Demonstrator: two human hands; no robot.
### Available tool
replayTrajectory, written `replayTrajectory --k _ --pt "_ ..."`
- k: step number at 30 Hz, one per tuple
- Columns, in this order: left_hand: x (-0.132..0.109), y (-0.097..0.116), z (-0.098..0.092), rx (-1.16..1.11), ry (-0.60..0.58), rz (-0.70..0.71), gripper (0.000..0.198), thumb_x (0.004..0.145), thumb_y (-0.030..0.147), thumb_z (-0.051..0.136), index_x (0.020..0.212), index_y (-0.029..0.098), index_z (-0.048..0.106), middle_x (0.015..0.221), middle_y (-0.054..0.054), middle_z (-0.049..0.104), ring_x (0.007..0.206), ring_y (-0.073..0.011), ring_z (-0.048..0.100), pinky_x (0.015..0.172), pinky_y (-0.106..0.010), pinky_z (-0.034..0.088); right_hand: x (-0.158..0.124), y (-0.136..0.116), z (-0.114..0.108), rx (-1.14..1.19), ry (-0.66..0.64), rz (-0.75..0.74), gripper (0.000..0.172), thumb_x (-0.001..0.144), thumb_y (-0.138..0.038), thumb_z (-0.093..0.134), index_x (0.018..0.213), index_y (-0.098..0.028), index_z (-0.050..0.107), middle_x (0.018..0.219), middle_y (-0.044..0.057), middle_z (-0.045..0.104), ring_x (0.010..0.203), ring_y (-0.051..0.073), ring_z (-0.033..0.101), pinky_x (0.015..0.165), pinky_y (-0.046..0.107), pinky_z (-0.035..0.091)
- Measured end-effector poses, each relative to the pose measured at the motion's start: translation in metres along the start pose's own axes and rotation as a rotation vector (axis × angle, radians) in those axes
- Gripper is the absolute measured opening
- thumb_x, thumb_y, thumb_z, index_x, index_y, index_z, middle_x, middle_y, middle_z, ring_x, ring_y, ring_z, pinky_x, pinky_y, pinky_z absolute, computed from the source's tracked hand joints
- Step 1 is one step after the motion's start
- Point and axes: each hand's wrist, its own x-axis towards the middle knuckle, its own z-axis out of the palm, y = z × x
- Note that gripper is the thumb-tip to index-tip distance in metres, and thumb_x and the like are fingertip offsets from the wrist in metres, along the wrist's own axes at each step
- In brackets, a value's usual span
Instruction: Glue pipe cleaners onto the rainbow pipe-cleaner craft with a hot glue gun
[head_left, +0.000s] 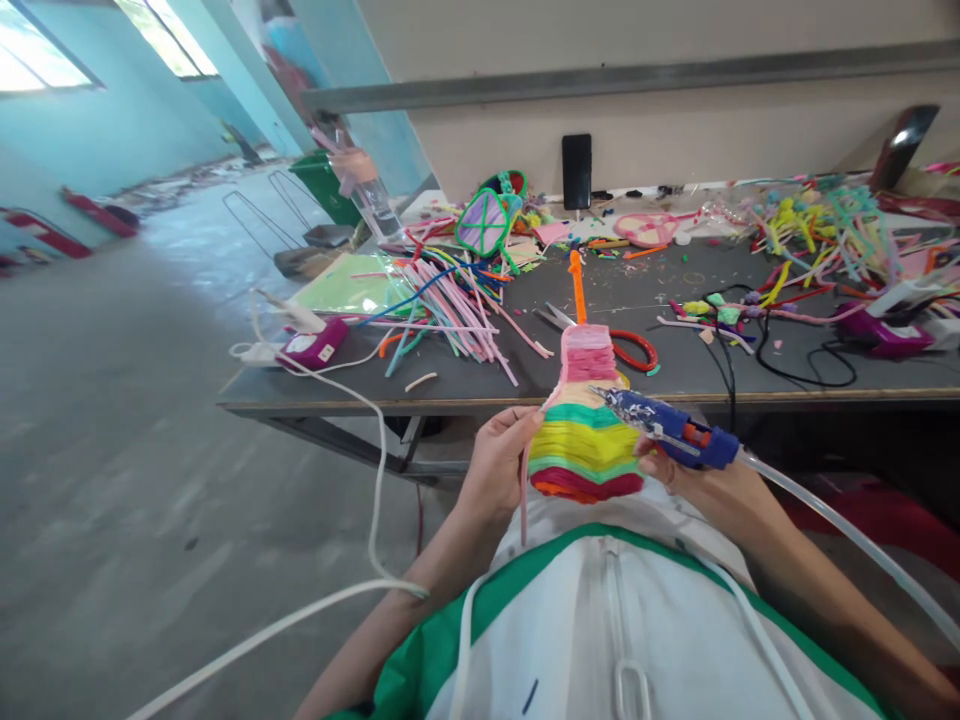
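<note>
My left hand (499, 455) grips the left side of a bottle-shaped craft (589, 435) wrapped in bands of pink, green, yellow and red pipe cleaner, held just in front of my chest. A loose pink pipe cleaner end hangs down beside that hand. My right hand (679, 470) is closed around a blue hot glue gun (667, 425), its nozzle resting against the craft's shoulder and a clear glue stick trailing from its back to the right. An orange pipe cleaner (576, 285) rises from the craft's neck.
The grey worktable (465, 385) carries a heap of coloured pipe cleaners (450, 300), red-handled scissors (622, 345), a purple glue gun (311, 348) with a white cord, another purple one (885, 335), a black phone (576, 170) leaning on the wall, and scraps. Open concrete floor lies left.
</note>
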Motion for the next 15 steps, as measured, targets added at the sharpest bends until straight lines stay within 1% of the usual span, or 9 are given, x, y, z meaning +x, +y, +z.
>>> replayTrajectory --k 2,6,8,11,15 --pt "-0.0020 -0.0006 0.0011 -0.003 -0.012 -0.006 0.012 0.068 0.020 0.075 0.072 0.014 0.066 0.065 -0.003 0.070 0.057 -0.0146 0.065 0.059 -0.025 0.052 0.0006 0.0000 -0.0004 -0.044 -0.018 0.001 0.025 0.063 -0.039 0.073 0.078 -0.020 0.067 0.071 0.002 0.068 0.062 0.019 0.061 0.056 0.030 0.049" --pt "-0.0056 -0.0002 0.0046 0.006 -0.039 -0.018 0.013 0.069 0.021 0.075 0.071 0.013 0.065 0.063 -0.003 0.070 0.055 -0.0143 0.064 0.057 -0.024 0.051 0.0018 0.0024 -0.0006 -0.115 -0.021 -0.047 0.024 0.068 -0.041 0.069 0.078 -0.020 0.066 0.072 0.001 0.067 0.066 0.020 0.061 0.059 0.029 0.048" --pt "-0.0069 0.0004 0.0069 0.015 -0.049 -0.024 0.013 0.069 0.022 0.075 0.071 0.013 0.066 0.063 -0.003 0.069 0.055 -0.0147 0.064 0.056 -0.025 0.051 0.0020 0.0035 0.0007 -0.098 -0.018 -0.042 0.026 0.069 -0.043 0.069 0.077 -0.020 0.064 0.070 0.001 0.066 0.064 0.019 0.059 0.057 0.028 0.047" --pt "-0.0081 0.0006 0.0091 0.020 -0.045 -0.029 0.013 0.069 0.022 0.076 0.071 0.014 0.066 0.062 -0.003 0.070 0.055 -0.0151 0.065 0.057 -0.025 0.052 0.0020 0.0019 0.0035 -0.067 -0.009 0.002 0.030 0.066 -0.046 0.070 0.076 -0.019 0.061 0.062 -0.001 0.060 0.055 0.015 0.053 0.052 0.027 0.043" --pt "-0.0084 -0.0009 0.0094 0.026 -0.040 -0.036 0.014 0.068 0.021 0.076 0.071 0.014 0.066 0.063 -0.003 0.070 0.056 -0.0155 0.065 0.057 -0.026 0.052 0.0014 -0.0059 0.0058 -0.061 0.042 0.029 0.033 0.062 -0.048 0.070 0.070 -0.018 0.058 0.052 -0.003 0.053 0.049 0.014 0.048 0.049 0.027 0.040"
